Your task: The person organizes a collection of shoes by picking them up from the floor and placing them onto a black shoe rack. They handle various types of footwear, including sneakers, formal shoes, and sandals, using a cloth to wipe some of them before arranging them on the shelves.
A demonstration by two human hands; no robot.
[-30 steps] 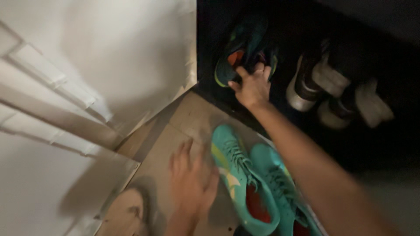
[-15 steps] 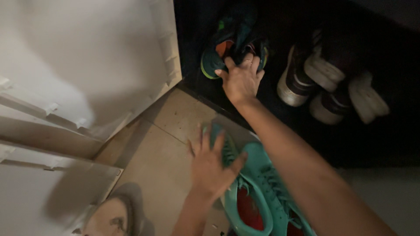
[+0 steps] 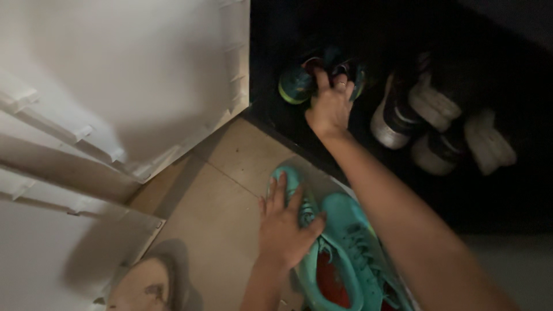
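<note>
My right hand (image 3: 329, 103) reaches into a dark cabinet and grips a teal and dark sports shoe (image 3: 295, 83) with a yellow-green toe, lying on the cabinet floor. My left hand (image 3: 282, 224) rests flat, fingers spread, on the toe of a turquoise sneaker (image 3: 302, 230) on the tiled floor. A second turquoise sneaker (image 3: 357, 242) lies right beside it, under my right forearm.
White and dark shoes (image 3: 403, 112) and pale ones (image 3: 487, 144) sit in the cabinet to the right. An open white cabinet door (image 3: 173, 86) stands at the left. A beige sandal (image 3: 144, 285) lies at the bottom left on the tiles (image 3: 213, 201).
My right hand has pushed the teal and dark shoe deeper into the cabinet. My left hand has moved from the floor onto the turquoise sneaker's toe.
</note>
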